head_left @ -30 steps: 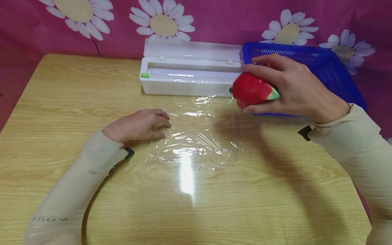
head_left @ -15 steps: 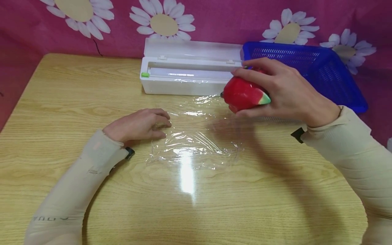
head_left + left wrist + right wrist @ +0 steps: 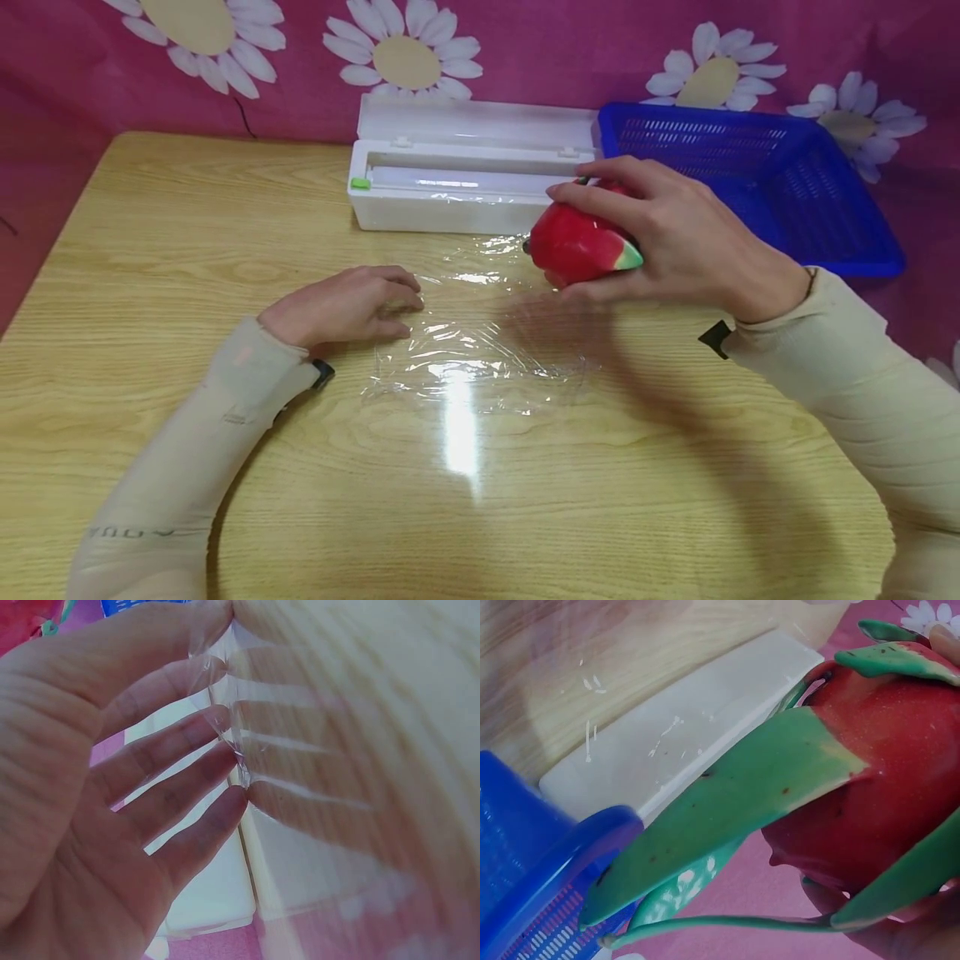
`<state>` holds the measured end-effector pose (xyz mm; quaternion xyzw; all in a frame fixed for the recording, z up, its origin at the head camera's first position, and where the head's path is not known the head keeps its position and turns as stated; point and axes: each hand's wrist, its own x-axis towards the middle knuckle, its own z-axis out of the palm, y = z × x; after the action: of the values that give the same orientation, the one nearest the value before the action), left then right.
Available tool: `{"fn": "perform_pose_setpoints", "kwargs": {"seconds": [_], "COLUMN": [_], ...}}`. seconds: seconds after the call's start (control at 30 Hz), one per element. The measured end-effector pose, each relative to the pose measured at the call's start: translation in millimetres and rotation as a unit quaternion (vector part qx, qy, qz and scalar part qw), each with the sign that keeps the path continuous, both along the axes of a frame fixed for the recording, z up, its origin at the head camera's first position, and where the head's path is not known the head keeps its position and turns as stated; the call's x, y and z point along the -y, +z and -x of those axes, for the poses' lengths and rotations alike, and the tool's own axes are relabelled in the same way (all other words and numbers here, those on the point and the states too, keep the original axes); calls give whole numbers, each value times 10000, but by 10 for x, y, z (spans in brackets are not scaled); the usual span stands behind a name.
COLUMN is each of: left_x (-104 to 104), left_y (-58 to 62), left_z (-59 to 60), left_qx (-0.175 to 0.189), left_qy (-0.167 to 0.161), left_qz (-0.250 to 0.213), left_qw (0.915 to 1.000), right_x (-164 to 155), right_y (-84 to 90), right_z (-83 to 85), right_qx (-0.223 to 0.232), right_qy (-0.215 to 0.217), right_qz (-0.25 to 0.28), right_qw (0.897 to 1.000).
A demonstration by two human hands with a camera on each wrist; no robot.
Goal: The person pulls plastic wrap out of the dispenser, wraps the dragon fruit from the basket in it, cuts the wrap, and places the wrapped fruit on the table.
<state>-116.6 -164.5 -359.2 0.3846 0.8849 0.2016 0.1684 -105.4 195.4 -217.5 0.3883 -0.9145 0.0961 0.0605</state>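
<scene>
In the head view, the right hand (image 3: pixel 675 237) held a red dragon fruit (image 3: pixel 577 244) from above, with the fingers curled around it. The fruit was above the far right edge of the plastic wrap sheet (image 3: pixel 480 350), just in front of the white wrap dispenser (image 3: pixel 457 187). The left hand (image 3: pixel 341 307) rested on the wooden table (image 3: pixel 150 250) with relaxed fingers, and its fingertips touched the left edge of the sheet. It held nothing. A blue basket (image 3: pixel 757 183) stood to the right of the dispenser, behind the right hand.

In the left wrist view, the left hand (image 3: pixel 97 817) was seen from very near, with fingers (image 3: pixel 187 742) spread and nearly straight. Their tips lay on the thin wrap (image 3: pixel 247 750), which showed creases there. The white dispenser (image 3: pixel 210 892) was beyond the fingers.

In the right wrist view, the dragon fruit (image 3: pixel 877 787) filled the right side, with green scales standing out from the red skin. A fingertip showed at the top right corner. The blue basket (image 3: pixel 555 877) was at lower left, and the dispenser (image 3: pixel 682 742) lay behind it on the table.
</scene>
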Motion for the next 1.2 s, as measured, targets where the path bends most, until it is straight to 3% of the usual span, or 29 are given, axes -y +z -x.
{"fn": "perform_pose_setpoints", "kwargs": {"seconds": [0.83, 1.2], "left_x": [8, -1], "left_y": [3, 2], "left_z": [11, 10], "left_qx": [-59, -28], "left_qy": [-64, -5], "left_qz": [20, 93], "left_qw": [10000, 10000], "right_x": [352, 560], "right_y": [-147, -195], "right_z": [-9, -93], "right_qx": [-255, -104], "right_qy": [254, 450], "right_qz": [341, 80], "right_qw": [9988, 9989]}}
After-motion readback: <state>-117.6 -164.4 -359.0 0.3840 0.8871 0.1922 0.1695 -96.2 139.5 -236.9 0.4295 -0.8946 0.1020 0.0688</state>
